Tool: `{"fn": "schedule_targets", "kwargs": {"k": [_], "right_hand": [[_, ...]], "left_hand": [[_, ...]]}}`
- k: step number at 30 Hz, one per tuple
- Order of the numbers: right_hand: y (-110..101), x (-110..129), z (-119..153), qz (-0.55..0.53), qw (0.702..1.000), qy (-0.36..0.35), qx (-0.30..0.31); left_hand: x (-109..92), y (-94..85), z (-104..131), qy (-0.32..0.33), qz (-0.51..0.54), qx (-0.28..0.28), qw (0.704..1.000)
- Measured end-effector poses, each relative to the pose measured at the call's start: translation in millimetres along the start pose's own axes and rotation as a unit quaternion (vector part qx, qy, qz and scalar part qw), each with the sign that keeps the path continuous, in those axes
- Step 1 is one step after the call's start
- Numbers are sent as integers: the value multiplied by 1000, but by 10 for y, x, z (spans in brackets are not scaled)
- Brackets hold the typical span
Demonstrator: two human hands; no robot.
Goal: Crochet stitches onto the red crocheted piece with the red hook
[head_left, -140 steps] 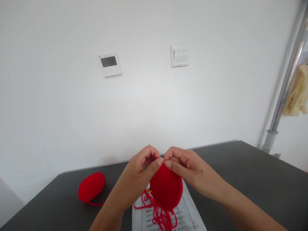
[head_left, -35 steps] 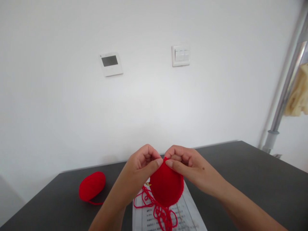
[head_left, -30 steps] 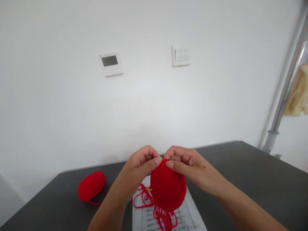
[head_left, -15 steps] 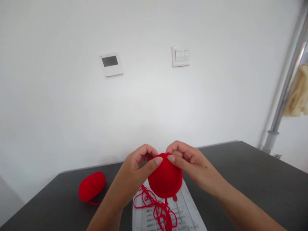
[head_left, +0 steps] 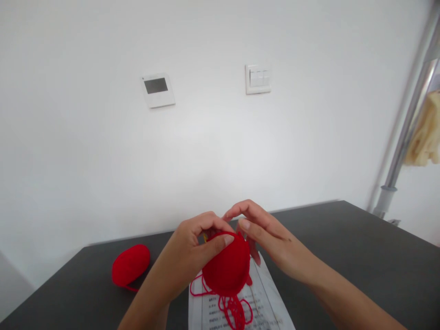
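A round red knitted or crocheted piece (head_left: 227, 266) hangs from my left hand (head_left: 202, 238), whose thumb lies on its front near the top edge with the fingers behind. My right hand (head_left: 263, 233) is at the piece's upper right edge, its fingers apart and partly behind it; whether it grips the edge is not clear. A bit of yellow shows beside my left fingers. Below, loose red yarn (head_left: 235, 311) lies tangled on a printed sheet (head_left: 213, 316). A thin tool with a red handle (head_left: 253, 295) rests on the sheet, right of the yarn.
On the dark table (head_left: 319, 238), a red yarn ball (head_left: 131, 265) sits to the left, its strand running toward my left forearm. Behind are a white wall with a control panel (head_left: 158, 90) and a switch (head_left: 258, 79). A metal pole (head_left: 405, 128) and cream cloth (head_left: 425, 133) are at the right.
The red piece has shifted left and slightly down with my left hand. My right fingers have spread and moved off their pinch at the top edge, with some now reaching down behind the right side.
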State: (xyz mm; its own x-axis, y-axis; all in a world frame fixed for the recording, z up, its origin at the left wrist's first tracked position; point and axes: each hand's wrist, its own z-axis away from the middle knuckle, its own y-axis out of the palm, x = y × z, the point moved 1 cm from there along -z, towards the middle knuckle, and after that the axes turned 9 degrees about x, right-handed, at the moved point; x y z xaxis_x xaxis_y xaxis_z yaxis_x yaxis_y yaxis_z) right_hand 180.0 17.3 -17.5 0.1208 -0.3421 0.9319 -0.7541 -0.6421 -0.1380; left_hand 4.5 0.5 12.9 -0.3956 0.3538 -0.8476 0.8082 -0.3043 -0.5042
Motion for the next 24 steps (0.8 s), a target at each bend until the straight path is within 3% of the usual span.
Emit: {"fn": "schedule_targets", "kwargs": {"k": [14,24], "right_hand": [[-38,26,32,104,994,18,0],[11,-9,20,163,985,7,-59]], "left_hand": [[-3,-5,4,-17,31,-39,999],[-86,70,18,-72,66,-53,994]]}}
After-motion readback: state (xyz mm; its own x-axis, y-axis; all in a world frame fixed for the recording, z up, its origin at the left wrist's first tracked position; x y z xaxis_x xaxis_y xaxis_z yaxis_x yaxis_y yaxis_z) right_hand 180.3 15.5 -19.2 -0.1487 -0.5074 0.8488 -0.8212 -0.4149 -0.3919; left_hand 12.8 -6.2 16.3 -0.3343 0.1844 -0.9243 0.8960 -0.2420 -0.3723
